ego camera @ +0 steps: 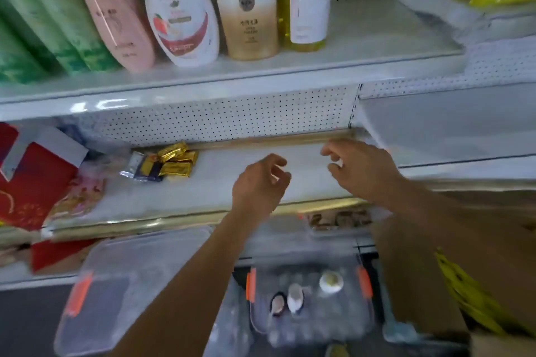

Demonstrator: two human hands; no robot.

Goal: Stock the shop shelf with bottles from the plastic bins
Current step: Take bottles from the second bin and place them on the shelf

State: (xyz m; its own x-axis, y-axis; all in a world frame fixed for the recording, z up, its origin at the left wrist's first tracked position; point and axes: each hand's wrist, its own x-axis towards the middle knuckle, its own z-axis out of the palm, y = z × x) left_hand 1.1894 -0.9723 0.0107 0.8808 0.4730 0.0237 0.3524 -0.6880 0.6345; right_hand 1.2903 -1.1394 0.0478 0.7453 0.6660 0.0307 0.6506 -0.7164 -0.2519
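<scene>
Head view: both hands empty, hovering over the bare stretch of the middle shelf (261,182), right of the gold foil packets (174,164). Left hand (259,184) has fingers loosely curled with thumb and forefinger a little apart, clamped on nothing. Right hand (359,168) is the same, fingers bent and spread, tips near the shelf's back edge; contact unclear through blur. Bottles left to stock sit in the clear plastic bin (310,307) with orange latches, below the shelf's front lip; only three caps (295,297) show. A second bin (116,293) sits left of it, contents unreadable. Likely step: reach down for the next bottle. Grip it round the body, not the cap, lift clear of the shelf lip, stand it upright. Free space also right of the yellow pump bottle (304,9) on the shelf above.
</scene>
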